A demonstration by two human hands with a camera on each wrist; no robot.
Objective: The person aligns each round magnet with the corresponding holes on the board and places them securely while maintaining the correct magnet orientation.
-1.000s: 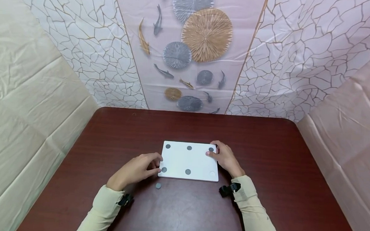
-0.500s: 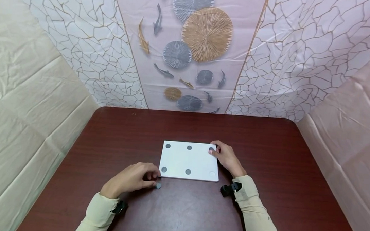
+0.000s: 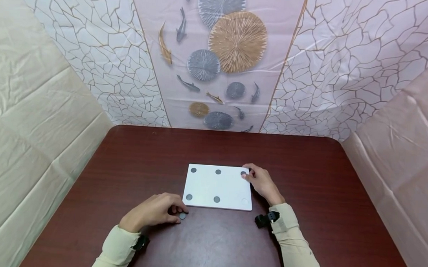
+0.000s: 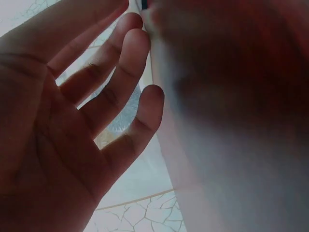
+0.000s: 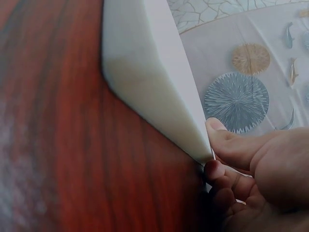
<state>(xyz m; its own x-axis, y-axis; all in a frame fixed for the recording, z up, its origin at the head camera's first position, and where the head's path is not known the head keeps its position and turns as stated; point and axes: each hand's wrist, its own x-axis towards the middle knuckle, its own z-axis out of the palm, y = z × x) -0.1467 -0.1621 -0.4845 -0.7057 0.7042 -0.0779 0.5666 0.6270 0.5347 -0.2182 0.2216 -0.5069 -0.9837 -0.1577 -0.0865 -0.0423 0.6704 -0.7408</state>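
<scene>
A white rectangular board (image 3: 230, 185) lies on the table, with grey discs such as the front middle one (image 3: 217, 199) set along its long sides. Its front right corner shows a pale round recess (image 3: 245, 201). My right hand (image 3: 263, 184) pinches the board's far right corner, thumb on top; the right wrist view shows this hand (image 5: 270, 164) at the board's thick edge. A loose grey disc (image 3: 182, 215) lies just in front of the board. My left hand (image 3: 154, 212) is over it, thumb and forefinger apart on either side. In the left wrist view the other fingers (image 4: 128, 106) are loosely bent.
The dark red-brown table (image 3: 146, 154) carries all this. A patterned cloth (image 3: 219, 90) hangs behind its far edge, and pale cloth walls (image 3: 40, 143) stand on both sides. Each wrist wears a black strapped device (image 3: 267, 219).
My left hand has left the board's left edge and come down toward the front, to the loose disc. The right hand has stayed at the board's corner, its thumb shifted slightly.
</scene>
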